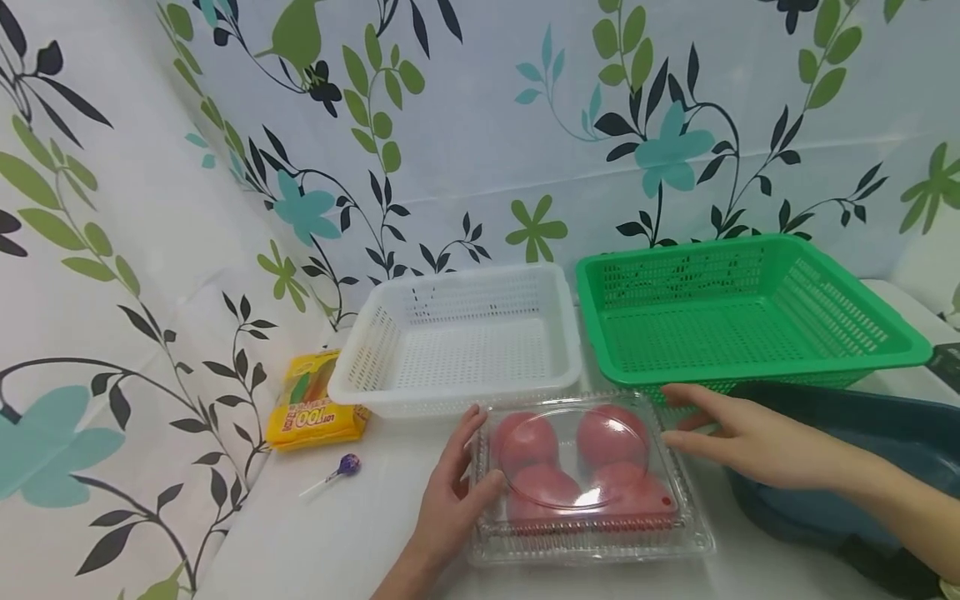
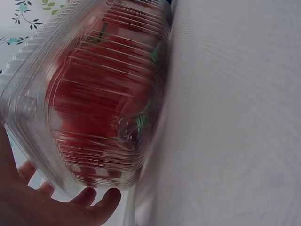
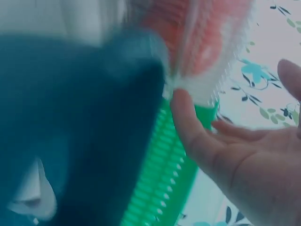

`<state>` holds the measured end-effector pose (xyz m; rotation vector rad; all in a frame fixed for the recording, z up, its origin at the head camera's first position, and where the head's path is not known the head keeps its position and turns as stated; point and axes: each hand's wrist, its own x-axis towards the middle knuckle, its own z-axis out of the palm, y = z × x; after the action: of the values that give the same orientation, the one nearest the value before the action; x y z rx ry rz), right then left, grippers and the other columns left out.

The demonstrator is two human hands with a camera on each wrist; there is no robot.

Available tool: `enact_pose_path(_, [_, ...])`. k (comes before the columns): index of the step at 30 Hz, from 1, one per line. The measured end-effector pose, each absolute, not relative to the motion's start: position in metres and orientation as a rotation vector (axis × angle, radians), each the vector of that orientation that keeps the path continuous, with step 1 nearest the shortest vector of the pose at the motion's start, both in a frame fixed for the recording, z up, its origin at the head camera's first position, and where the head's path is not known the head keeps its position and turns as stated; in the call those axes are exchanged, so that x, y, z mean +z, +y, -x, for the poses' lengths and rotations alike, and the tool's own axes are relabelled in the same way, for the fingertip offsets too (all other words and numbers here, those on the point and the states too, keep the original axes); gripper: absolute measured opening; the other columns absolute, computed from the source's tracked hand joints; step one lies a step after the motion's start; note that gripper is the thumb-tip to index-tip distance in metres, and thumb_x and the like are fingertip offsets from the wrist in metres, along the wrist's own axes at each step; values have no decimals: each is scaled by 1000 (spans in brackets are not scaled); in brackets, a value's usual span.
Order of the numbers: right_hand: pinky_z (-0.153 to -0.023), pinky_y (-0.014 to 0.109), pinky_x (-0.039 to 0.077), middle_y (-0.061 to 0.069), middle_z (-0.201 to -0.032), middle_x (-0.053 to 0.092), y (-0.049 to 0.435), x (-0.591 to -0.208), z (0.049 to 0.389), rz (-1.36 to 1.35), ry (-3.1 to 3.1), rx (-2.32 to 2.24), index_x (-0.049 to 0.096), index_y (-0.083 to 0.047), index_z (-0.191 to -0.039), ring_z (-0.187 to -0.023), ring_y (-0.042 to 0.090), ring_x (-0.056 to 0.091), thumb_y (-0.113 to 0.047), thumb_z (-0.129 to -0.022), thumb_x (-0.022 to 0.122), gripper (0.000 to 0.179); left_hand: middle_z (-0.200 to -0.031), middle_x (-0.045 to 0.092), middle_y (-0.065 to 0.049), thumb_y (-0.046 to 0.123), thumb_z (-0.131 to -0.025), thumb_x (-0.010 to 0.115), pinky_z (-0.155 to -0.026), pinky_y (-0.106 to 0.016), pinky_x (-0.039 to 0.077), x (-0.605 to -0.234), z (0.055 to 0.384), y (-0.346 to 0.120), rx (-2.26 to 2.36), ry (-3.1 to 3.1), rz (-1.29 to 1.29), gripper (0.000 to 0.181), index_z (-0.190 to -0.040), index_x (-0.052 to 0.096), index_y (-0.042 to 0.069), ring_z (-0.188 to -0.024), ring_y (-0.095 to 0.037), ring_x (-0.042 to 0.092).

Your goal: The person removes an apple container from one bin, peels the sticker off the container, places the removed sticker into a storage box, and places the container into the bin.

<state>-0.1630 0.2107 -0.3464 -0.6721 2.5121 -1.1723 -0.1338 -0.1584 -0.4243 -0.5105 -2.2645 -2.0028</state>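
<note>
A clear plastic clamshell box with several red, round, fruit-like things inside sits on the white table, its lid down. My left hand grips the box at its left side, thumb over the lid's edge. In the left wrist view, the fingertips lie against the lower part of the box. At the box's right edge is my right hand, fingers and thumb apart and holding nothing. The right wrist view shows its extended finger close to the box's corner; contact is unclear.
Behind the box stand a white basket and a green basket. A dark blue basin lies under my right forearm. To the left are a yellow packet and a lollipop. Patterned cloth hangs behind.
</note>
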Motion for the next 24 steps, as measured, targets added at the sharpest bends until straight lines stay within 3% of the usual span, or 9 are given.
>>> enact_pose_path(4, [-88,53,56,28,-146,46,204,-358,159,564,2519,-1227,27,6,-153,-125,42,54,-35,-102,60,74,-166,21,-9,12,-97,61,-108,-65,34,-424,136,-161,-1997,-2278,497,62,-155,39,16,-142,-50,29])
enact_pose_path(14, [-99,64,44,33,-158,24,179,-378,146,352,2488,-1372,8,4,-159,-136,52,37,-44,-102,57,89,-166,19,-11,16,-97,61,-109,-60,36,-424,139,-179,-2115,-2307,522,73,-160,25,13,-144,-48,28])
enact_pose_path(20, [-111,67,27,35,-159,13,167,-388,142,155,2378,-1550,1,4,-159,-144,52,21,-45,-102,55,92,-166,14,-17,29,-97,67,-112,-54,36,-426,143,-189,-2196,-2327,657,85,-162,16,12,-144,-48,25])
enact_pose_path(24, [-111,61,32,31,-161,16,163,-394,139,6,2247,-1664,6,2,-160,-144,46,25,-48,-102,53,89,-166,11,-20,35,-96,70,-112,-45,37,-428,146,-194,-2291,-2327,736,91,-163,12,14,-147,-44,22])
